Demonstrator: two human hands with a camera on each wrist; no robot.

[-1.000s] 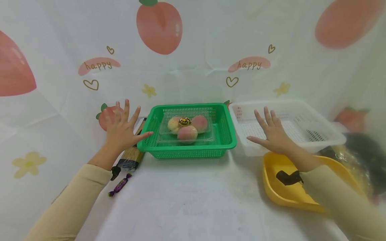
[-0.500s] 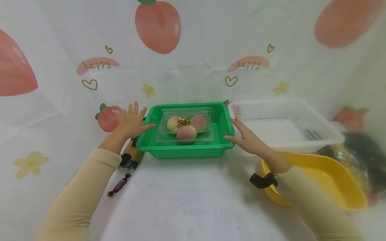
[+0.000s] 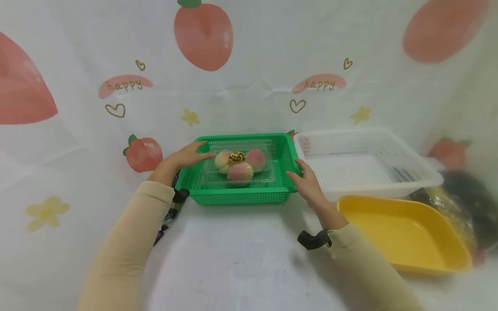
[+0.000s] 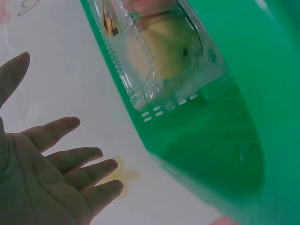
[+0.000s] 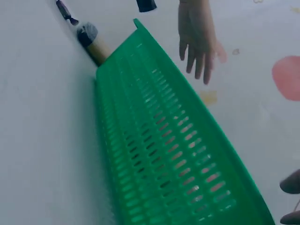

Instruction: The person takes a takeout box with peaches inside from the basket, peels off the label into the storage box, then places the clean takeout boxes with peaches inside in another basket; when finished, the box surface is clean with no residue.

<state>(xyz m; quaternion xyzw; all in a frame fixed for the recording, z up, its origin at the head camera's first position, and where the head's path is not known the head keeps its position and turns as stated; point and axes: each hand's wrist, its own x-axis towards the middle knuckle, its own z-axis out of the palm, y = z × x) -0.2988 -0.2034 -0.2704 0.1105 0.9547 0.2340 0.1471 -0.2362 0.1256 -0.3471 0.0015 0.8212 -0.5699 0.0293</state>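
Note:
A green plastic basket stands against the back cloth, holding a clear plastic box of peaches with a gold-and-black label. My left hand hovers over the basket's left end, fingers extended and thumb apart. Spread fingers of the same hand show beside the basket in the left wrist view, with nothing in them. At the right rim is my right hand, its thumb and fingers slightly bent and apart. Only dark fingertips of it show in the right wrist view, beside the green rim.
To the right, a white basket stands behind a yellow tray. A purple-wrapped candy and a dark-ended package lie at left, partly behind my left arm. A blurred dark bag sits far right.
Both hands have come inward and lowered to the green basket, the left from the left side, the right from over the white basket. The containers have stayed put.

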